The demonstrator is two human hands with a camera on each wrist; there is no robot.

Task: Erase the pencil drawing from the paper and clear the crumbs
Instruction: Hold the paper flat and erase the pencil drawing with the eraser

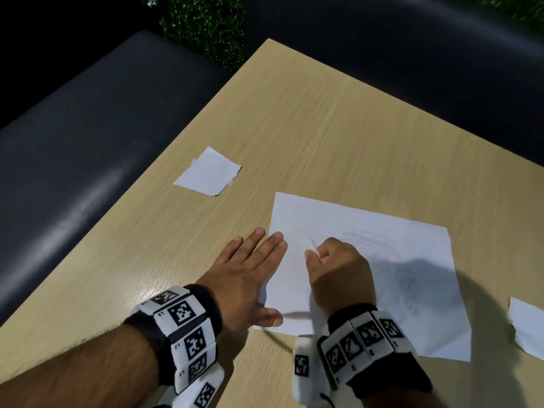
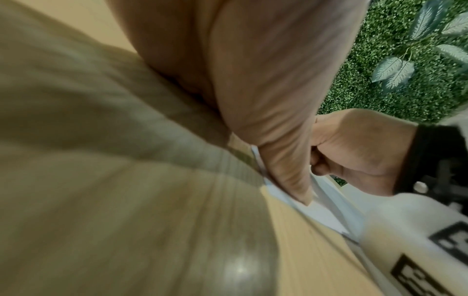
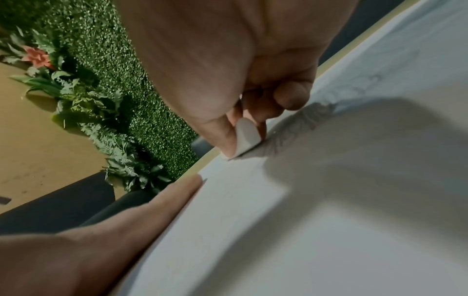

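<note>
A white sheet of paper (image 1: 412, 275) with a faint pencil drawing (image 1: 374, 241) lies on the wooden table (image 1: 323, 119). My left hand (image 1: 250, 275) lies flat with straight fingers on the sheet's left edge, thumb on the near corner. My right hand (image 1: 338, 269) is curled over the middle of the sheet and pinches a small white eraser (image 3: 247, 138) between thumb and fingers. The eraser's lower edge touches the paper (image 3: 329, 200) beside grey pencil strokes (image 3: 306, 120). In the left wrist view my left thumb (image 2: 286, 160) presses on the paper's edge (image 2: 316, 212).
A torn white paper scrap (image 1: 209, 172) lies on the table to the far left of the sheet. Another scrap (image 1: 527, 328) sits at the right edge. A dark padded bench (image 1: 88, 142) borders the table, with a green leafy wall (image 1: 203, 28) behind.
</note>
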